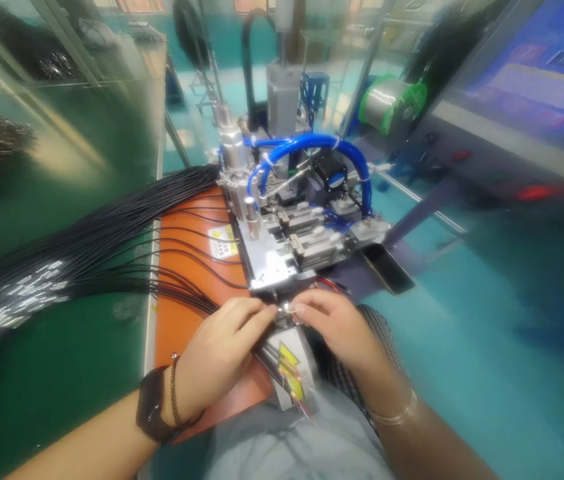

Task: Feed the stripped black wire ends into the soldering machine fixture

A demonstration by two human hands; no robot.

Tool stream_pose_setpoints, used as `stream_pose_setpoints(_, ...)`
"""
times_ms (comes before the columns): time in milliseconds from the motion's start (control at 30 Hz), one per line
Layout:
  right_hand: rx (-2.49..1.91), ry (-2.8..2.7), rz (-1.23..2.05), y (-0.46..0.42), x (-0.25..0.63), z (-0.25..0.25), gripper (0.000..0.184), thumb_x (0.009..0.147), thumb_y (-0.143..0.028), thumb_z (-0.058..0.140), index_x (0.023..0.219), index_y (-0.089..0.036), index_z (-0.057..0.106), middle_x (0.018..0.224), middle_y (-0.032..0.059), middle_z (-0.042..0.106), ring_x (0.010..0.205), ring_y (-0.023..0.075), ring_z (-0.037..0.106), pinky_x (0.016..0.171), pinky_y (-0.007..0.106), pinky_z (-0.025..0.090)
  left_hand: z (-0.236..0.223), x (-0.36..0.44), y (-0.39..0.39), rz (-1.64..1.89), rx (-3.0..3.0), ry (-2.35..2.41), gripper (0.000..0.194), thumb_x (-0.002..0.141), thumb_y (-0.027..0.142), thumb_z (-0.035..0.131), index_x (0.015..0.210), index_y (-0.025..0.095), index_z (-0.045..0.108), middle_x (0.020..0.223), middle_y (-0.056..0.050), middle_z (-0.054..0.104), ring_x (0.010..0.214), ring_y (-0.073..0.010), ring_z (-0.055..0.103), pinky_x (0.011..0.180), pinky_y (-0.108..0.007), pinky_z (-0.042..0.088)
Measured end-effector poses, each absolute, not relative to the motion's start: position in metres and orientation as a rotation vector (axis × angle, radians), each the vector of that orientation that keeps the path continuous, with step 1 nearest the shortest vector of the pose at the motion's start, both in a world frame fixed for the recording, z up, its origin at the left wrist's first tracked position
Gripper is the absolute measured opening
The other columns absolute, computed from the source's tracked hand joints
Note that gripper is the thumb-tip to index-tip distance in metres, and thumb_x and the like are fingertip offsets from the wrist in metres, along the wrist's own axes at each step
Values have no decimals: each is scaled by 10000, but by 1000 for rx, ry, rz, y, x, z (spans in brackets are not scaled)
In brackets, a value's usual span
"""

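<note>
My left hand and my right hand meet at the front edge of a small metal machine. Both pinch a tiny shiny connector on the end of a thin black cable, fingertips pressed together. A bundle of black cables fans across the orange mat from the left toward my left hand. My left wrist wears a dark watch and a bead bracelet; my right wrist wears a thin bangle.
Blue air hoses arch over the machine. Yellow warning labels sit on a grey block just below my hands. A dark phone lies right of the machine. A green wire spool and a screen stand at the back right.
</note>
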State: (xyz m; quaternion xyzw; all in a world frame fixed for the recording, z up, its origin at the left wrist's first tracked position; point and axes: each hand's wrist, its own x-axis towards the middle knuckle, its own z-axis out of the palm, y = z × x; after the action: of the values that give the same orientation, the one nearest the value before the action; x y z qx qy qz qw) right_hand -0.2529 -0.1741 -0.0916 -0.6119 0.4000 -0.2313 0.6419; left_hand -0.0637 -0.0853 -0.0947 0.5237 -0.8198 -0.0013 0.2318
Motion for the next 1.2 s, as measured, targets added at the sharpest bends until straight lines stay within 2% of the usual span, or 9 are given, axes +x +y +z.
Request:
stream_pose_setpoints(167, -1478, 960, -433, -177, -259, -109, 165, 829, -307, 556, 781, -166, 627, 790, 21, 631, 753, 159, 565, 690, 270, 435, -100, -65, -92, -65, 1528, -2305, 377, 871, 36, 374, 1200, 142, 524, 1000, -107, 535, 898, -204, 498, 728, -318, 478)
stream_pose_setpoints(300, -1519, 1003, -416, -176, -257, -118, 133, 812, -279, 558, 764, -165, 606, 731, 3, 600, 681, 144, 534, 628, 254, 413, -101, -67, -94, -62, 1567, -2347, 412, 875, 44, 361, 1232, 171, 522, 947, -98, 521, 842, -202, 485, 679, -325, 471)
stream_pose_setpoints(567, -1492, 1010, -482, -178, -252, -125, 83, 799, -206, 521, 745, -170, 573, 722, -10, 570, 683, 133, 523, 635, 234, 413, -104, -70, -90, 19, 1614, -2415, 404, 905, 103, 401, 1294, 188, 473, 920, -89, 503, 802, -199, 460, 640, -321, 451)
stream_pose_setpoints(833, -1428, 956, -480, -182, -249, -135, 84, 782, -228, 517, 718, -176, 533, 669, -30, 496, 633, 123, 473, 601, 234, 384, -100, -74, -87, 36, 1611, -2430, 403, 895, 102, 423, 1293, 159, 457, 891, -78, 500, 758, -198, 443, 600, -318, 438)
stream_pose_setpoints(1200, -1502, 1011, -562, -182, -251, -134, 101, 809, -251, 538, 763, -175, 586, 762, 5, 574, 729, 152, 537, 670, 263, 417, -99, -79, -88, 22, 1666, -2466, 420, 893, 101, 415, 1310, 149, 438, 919, -85, 491, 790, -209, 434, 645, -341, 463)
